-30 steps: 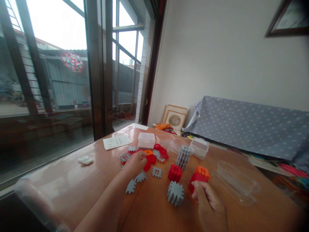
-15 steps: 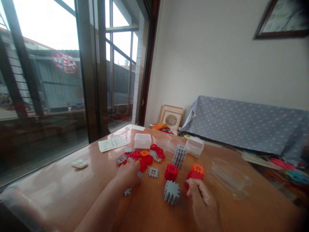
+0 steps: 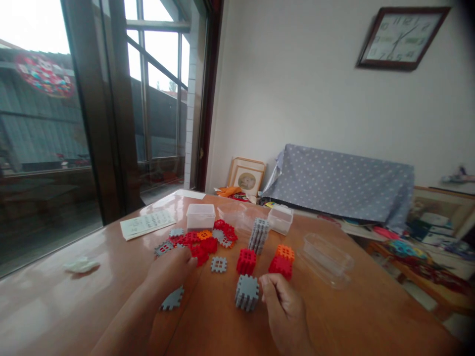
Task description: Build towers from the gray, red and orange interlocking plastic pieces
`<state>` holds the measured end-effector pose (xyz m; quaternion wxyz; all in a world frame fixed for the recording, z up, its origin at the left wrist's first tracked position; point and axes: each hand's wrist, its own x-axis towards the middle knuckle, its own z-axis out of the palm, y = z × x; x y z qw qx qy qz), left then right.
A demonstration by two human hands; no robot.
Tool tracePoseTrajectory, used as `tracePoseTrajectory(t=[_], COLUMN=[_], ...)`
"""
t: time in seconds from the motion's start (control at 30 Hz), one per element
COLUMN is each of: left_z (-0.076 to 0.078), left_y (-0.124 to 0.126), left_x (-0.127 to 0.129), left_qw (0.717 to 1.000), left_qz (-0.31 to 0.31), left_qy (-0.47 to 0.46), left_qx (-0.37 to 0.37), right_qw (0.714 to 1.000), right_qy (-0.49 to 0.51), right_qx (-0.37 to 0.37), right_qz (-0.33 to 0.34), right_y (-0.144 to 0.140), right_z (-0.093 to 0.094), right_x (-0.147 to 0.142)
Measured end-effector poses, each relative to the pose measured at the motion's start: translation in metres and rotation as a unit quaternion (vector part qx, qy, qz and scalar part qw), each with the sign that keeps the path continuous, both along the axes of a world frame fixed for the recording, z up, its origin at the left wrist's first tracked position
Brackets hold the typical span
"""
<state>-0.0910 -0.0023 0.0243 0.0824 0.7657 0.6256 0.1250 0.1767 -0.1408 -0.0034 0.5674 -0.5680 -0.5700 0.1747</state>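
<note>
My left hand [image 3: 172, 267] reaches over the left side of a loose pile of red, orange and grey toothed plastic building tiles [image 3: 208, 245]. The back of the hand hides its fingertips and whatever lies under them. By that wrist is a grey tile [image 3: 172, 299], partly covered. My right hand [image 3: 284, 301] is closed, fingers curled and thumb against the index finger, with nothing visible in it. Just left of it stands a stack of grey tiles [image 3: 247, 291]. Behind are a red stack [image 3: 246, 261], a taller grey stack [image 3: 259, 236] and a red stack [image 3: 281, 267] beside orange tiles [image 3: 285, 252].
A grey window tile [image 3: 218, 264] lies alone mid-table. Clear plastic boxes stand at the back left [image 3: 201, 216] and back right [image 3: 280, 219]. A clear tray [image 3: 326, 262] rests on the right, a written paper [image 3: 147, 225] and a crumpled wrapper [image 3: 81, 265] on the left.
The view has turned right. My right hand has moved from the front of the red stack to beside the near grey stack. My left hand has shifted slightly left over the pile.
</note>
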Motion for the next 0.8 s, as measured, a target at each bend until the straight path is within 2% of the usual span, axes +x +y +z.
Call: tracePoseTrajectory(t=[0.13, 0.23, 0.3, 0.4, 0.47, 0.53, 0.63, 0.8], left_z=[-0.008, -0.007, -0.003, 0.003, 0.007, 0.008, 0.008, 0.006], left_y=[0.011, 0.011, 0.004, -0.011, -0.019, -0.025, -0.029, -0.028], left_x=[-0.004, 0.002, 0.013, 0.032, 0.043, 0.051, 0.055, 0.055], left_qw=[0.998, 0.977, 0.936, 0.81, 0.74, 0.695, 0.665, 0.653], left_qz=[0.011, 0.002, -0.025, -0.058, -0.065, -0.067, -0.065, -0.066], left_qy=[-0.061, -0.194, -0.347, -0.572, -0.643, -0.68, -0.702, -0.708], left_qx=[0.03, 0.084, 0.048, -0.112, -0.184, -0.226, -0.245, -0.263], right_qw=[1.0, 1.0, 0.999, 0.999, 0.999, 0.999, 0.999, 0.999], right_qy=[-0.02, -0.022, -0.026, -0.03, -0.028, -0.026, -0.023, -0.01], right_qx=[0.0, -0.004, -0.008, -0.007, -0.005, -0.003, -0.005, -0.016], right_qz=[0.022, 0.018, 0.018, 0.019, 0.018, 0.018, 0.022, 0.03], right_y=[0.001, 0.001, 0.001, 0.002, 0.002, 0.003, 0.003, 0.003], right_z=[-0.003, -0.005, -0.006, -0.008, -0.007, -0.006, -0.004, -0.004], right_x=[-0.004, -0.002, -0.001, 0.0, 0.0, -0.001, -0.003, -0.002])
